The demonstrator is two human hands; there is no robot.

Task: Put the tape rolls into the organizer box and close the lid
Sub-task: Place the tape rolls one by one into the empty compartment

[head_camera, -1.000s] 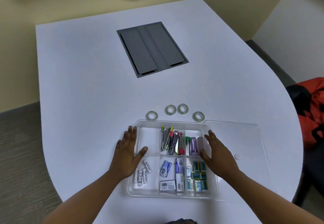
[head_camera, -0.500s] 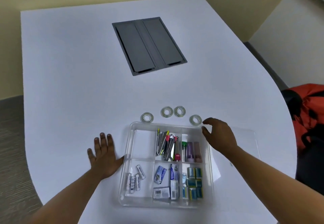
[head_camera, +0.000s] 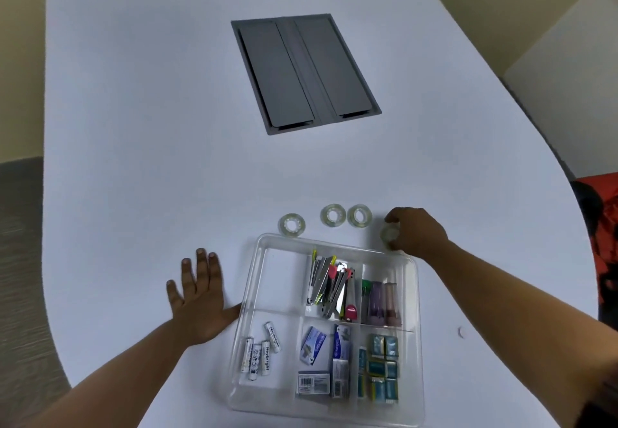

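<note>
The clear organizer box sits open near the table's front edge, with batteries, staplers, tubes and small packets in its compartments; its far-left compartment is bare. Three clear tape rolls lie just beyond its far edge: one on the left, and two side by side. My right hand has its fingers closed around the rightmost tape roll at the box's far right corner. My left hand lies flat on the table, fingers spread, thumb touching the box's left wall. The clear lid lies right of the box, faintly visible.
A grey recessed cable panel is set into the white table farther back. A red and black bag sits beyond the table's curved right edge. Grey floor shows at the left.
Both hands left the box's sides. My left hand settled flat on the table beside the box; my right hand reached forward and closed on the rightmost tape roll.
</note>
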